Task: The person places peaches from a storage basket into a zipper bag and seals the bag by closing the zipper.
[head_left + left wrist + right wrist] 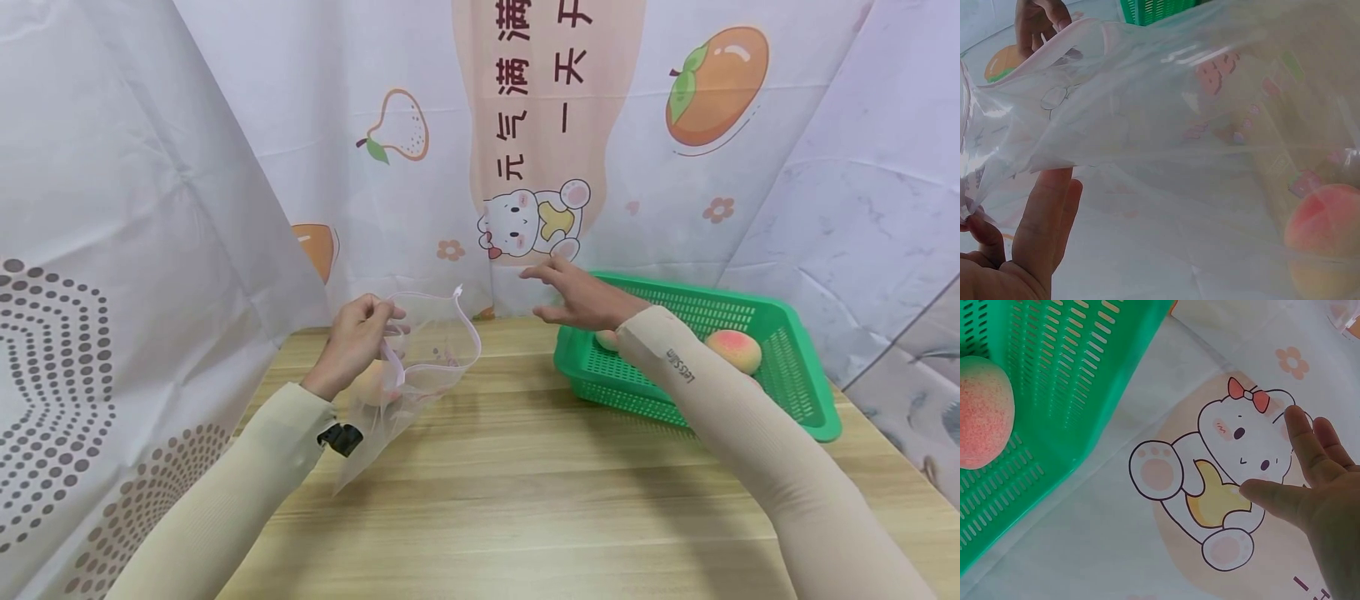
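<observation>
My left hand (356, 337) pinches the rim of a clear plastic zip bag (431, 382) with a pink zip edge and small printed pictures. The bag's mouth gapes toward the right, and its body hangs down to the left. Inside it lies a peach (1325, 237), pink and yellow, seen through the film in the left wrist view. My right hand (581, 296) is in the air over the left end of a green basket (813, 375), its fingers spread and holding nothing. One peach (733, 352) sits in the basket, and another peach (606, 340) is partly hidden under the right forearm.
The slotted basket stands at the right back of a wooden table (510, 500). Behind the table hangs a printed cloth (420, 208) with fruit and a cartoon bear. Dotted cloth (82, 375) hangs along the left side.
</observation>
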The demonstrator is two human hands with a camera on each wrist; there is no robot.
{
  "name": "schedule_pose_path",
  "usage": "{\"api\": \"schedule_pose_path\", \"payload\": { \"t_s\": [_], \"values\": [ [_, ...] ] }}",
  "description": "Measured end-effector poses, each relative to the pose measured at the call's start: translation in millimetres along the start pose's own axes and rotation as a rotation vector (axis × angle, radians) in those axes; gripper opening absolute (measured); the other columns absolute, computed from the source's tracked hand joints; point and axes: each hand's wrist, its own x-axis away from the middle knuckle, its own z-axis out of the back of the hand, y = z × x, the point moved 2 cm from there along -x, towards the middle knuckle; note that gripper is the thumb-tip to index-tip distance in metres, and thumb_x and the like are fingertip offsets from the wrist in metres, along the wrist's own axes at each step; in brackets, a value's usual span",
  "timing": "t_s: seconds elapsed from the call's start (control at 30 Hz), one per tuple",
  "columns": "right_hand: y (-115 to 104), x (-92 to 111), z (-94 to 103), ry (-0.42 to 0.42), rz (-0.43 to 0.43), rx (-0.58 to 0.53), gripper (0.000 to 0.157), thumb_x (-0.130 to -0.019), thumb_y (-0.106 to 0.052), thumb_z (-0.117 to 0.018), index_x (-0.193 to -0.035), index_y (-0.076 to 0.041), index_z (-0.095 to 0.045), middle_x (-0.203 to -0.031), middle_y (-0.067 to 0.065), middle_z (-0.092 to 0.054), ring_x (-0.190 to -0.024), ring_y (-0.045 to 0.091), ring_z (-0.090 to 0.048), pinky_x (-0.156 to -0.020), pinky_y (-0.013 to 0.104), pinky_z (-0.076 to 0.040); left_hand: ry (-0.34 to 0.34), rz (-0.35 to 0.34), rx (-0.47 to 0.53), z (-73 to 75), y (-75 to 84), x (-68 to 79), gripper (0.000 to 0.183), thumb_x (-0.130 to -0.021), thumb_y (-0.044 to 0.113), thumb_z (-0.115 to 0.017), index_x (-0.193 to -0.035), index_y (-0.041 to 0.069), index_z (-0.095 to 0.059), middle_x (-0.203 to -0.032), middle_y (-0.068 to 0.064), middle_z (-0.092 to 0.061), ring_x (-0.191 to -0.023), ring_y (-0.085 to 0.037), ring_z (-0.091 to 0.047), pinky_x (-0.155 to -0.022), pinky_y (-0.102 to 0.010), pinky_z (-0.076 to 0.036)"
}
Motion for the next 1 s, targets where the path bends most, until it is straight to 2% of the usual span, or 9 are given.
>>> {"api": "schedule_pose_path", "payload": {
  "t_s": [0.3, 0.57, 1.0],
  "values": [
    [4.4, 3.7, 0.0, 0.003, -0.011, 0.001, 0.057, -0.096, -0.028, -0.068, -0.147, -0.016, -0.045, -0.14, 0.011, -0.043, -0.12, 0.029, -0.051, -0.1, 0.052, -0.049, -0.004, 0.005, 0.007, -0.3, 0.6, 0.2, 0.034, -0.106, 0.027, -0.036, -0.093, 0.0, -0.049, -0.125, -0.018, -0.062, -0.104, -0.031, -0.069, -0.068, -0.031, -0.061],
    [8.9, 6.9, -0.8, -0.004, -0.002, -0.004, 0.057, -0.096, -0.03, -0.067, -0.147, -0.018, -0.045, -0.138, 0.01, -0.043, -0.115, 0.028, -0.052, -0.098, 0.05, -0.05, 0.0, 0.0, 0.006, -0.4, 0.0, 0.8, 0.036, -0.107, 0.03, -0.037, -0.093, -0.001, -0.05, -0.124, -0.018, -0.063, -0.103, -0.03, -0.069, -0.068, -0.031, -0.061],
    [15.1, 9.6, -3.6, -0.008, -0.055, -0.009, 0.059, -0.095, -0.03, -0.069, -0.148, -0.019, -0.044, -0.143, 0.011, -0.04, -0.123, 0.032, -0.049, -0.101, 0.054, -0.047, 0.0, -0.001, 0.009, -0.7, -1.0, 0.0, 0.036, -0.107, 0.03, -0.037, -0.092, 0.0, -0.049, -0.125, -0.017, -0.062, -0.099, -0.028, -0.07, -0.068, -0.031, -0.061]
  ]
}}
